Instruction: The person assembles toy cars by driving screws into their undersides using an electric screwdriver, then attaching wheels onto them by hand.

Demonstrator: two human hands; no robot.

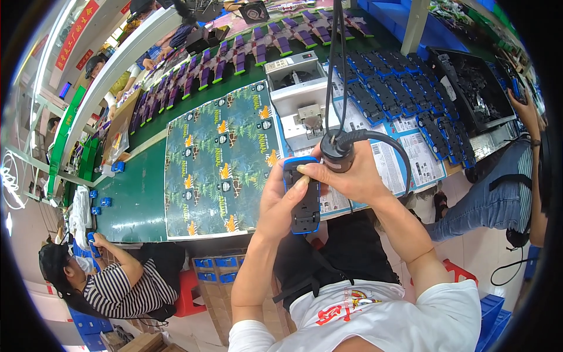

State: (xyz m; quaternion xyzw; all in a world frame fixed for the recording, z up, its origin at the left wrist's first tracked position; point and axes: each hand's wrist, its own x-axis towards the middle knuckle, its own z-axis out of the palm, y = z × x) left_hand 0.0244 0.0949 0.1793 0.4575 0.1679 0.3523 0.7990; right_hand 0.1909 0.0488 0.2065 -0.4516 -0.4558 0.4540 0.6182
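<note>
Left hand [281, 196] grips blue toy car [303, 193], underside up, picture centre. Right hand [352, 176] wraps corded screwdriver [337, 149], at 1 o'clock of car. Step seems screw driving; next needs tip seated squarely.

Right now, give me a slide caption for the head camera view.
Left hand holds a blue toy car underside-up while right hand presses a corded power screwdriver to it.

1. The toy car [304, 196] in the left hand [281, 202] looks like glossy blue and black plastic.
2. The screwdriver [336, 149] has a matt black grip.
3. The worktop [138, 190] is matt green.
4. The printed sheets [214, 161] look like glossy paper.
</note>
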